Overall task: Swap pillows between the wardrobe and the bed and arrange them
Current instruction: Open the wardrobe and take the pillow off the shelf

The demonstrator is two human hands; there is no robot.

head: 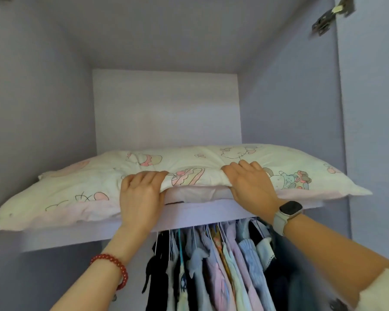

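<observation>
A white pillow (81, 187) with pink cartoon prints lies across the upper shelf (83, 234) of a lilac wardrobe. It spans almost the full width, and its right corner sticks out past the shelf front. My left hand (139, 194) grips the pillow's front edge near the middle, fingers curled over the fabric. My right hand (249, 180) grips the same edge a little to the right. Between my hands the edge is raised, and a pale pink layer (198, 194) shows beneath it. A red bead bracelet is on my left wrist and a watch on my right.
Several shirts and dark garments (211, 265) hang close together under the shelf. The wardrobe's side walls (38, 108) close in the shelf on both sides. The open door with its hinge (323, 23) stands at the right.
</observation>
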